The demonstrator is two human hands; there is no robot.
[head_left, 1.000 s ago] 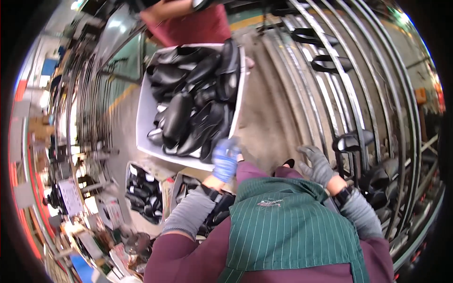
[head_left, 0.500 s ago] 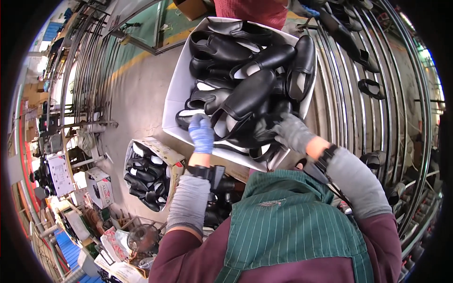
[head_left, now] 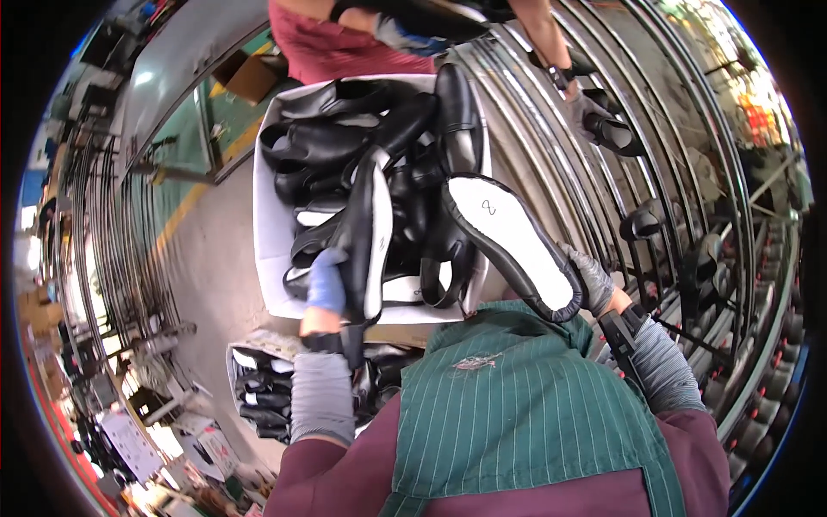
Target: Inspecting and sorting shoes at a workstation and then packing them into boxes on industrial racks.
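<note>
left hand point(head_left: 326, 284) grip pinching black shoe point(head_left: 366, 228) | right hand point(head_left: 594, 284) probably clamps white-soled shoe point(head_left: 512, 246) | lift both clear of white bin point(head_left: 269, 250), soles apart

Your left hand point(head_left: 326, 284) and right hand point(head_left: 594, 280) each grip a black shoe above the white bin point(head_left: 267, 233); the bin is heaped with shoes point(head_left: 362, 146), no bare gap among them; the metal rail rack point(head_left: 560, 129) crowds its right wall; another person's hand point(head_left: 586, 108) works there; open floor point(head_left: 207, 250) lies left.
</note>
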